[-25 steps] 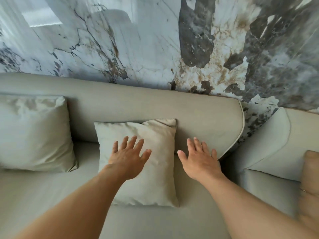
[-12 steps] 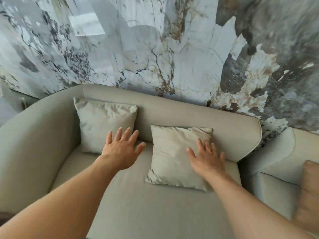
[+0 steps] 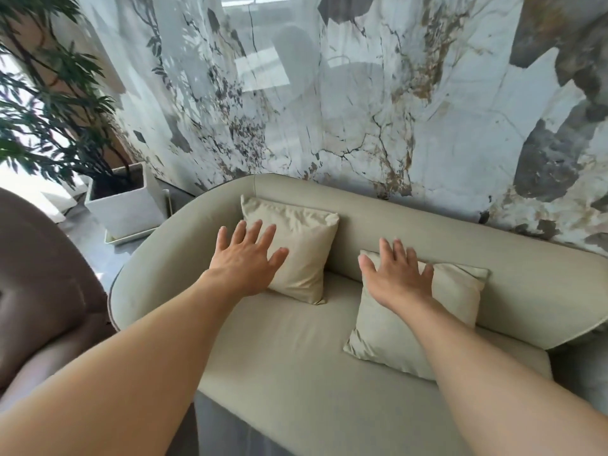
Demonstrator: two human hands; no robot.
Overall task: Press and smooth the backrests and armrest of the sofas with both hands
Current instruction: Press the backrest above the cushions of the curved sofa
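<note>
Reaching over the seat, the left hand (image 3: 245, 258) and the right hand (image 3: 398, 279) are held flat with fingers spread, each grip released and grasping nothing. The backrest (image 3: 411, 232) and curved armrest (image 3: 158, 258) of the sofa lie beyond the two cushions (image 3: 302, 245); whether the palms touch these cushions cannot quite be told. Firm, even strokes are best made along the bare upholstery, past the cushions.

A beige sofa (image 3: 296, 373) carries two matching cushions (image 3: 302, 245) leaning against its backrest (image 3: 427, 232).
</note>
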